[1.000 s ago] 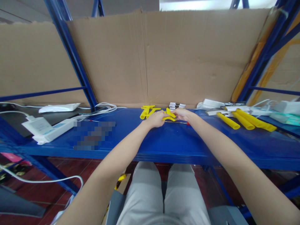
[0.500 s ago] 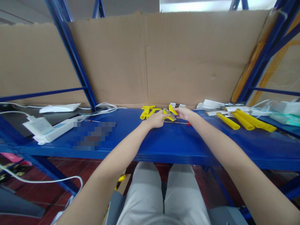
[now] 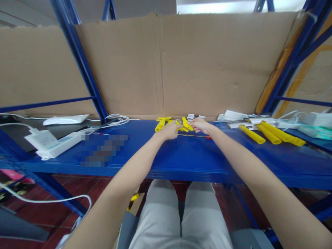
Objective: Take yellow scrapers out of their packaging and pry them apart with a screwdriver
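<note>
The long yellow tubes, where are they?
In the head view the long yellow tubes lie on the blue shelf, far to the right hand's right.

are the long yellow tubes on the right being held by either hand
No, the long yellow tubes lie on the blue shelf, apart from both hands.

The blue shelf (image 3: 181, 155) looks like painted metal, smooth with a slight sheen. Backing is plain matt cardboard (image 3: 207, 69), a bit creased. The yellow pieces (image 3: 184, 125) and the yellow tubes (image 3: 269, 134) look like smooth plastic, the white power strip (image 3: 59, 145) glossy plastic.
</note>
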Demonstrator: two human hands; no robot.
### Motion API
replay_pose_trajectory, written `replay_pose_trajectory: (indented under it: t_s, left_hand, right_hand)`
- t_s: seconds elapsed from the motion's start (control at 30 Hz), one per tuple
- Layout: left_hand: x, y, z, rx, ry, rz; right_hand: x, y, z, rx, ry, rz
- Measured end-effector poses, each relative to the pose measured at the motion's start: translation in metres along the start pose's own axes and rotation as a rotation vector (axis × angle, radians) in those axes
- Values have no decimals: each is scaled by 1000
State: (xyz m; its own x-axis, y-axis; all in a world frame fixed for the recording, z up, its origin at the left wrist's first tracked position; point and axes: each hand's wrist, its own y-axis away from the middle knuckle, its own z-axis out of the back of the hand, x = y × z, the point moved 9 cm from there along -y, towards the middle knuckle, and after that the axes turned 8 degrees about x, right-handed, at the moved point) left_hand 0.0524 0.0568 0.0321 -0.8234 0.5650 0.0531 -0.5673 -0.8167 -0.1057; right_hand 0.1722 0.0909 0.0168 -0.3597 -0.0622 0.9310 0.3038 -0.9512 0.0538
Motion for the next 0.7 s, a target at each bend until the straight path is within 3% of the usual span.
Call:
replay_pose_trajectory:
  t_s: [0.17, 0.33, 0.53, 0.7]
  left_hand:
    - [0, 0, -3, 15, -12, 0]
    - [1, 1, 0, 3, -22, 16]
    - [22, 8, 10, -39, -7, 219]
    - [38, 16, 17, -84, 75, 346]
  right_hand:
    - [4, 0, -4, 53, 40, 43]
    - [8, 1, -2, 22, 64, 62]
    - [9, 7, 9, -132, -6, 55]
    - [6, 7, 14, -177, -90, 42]
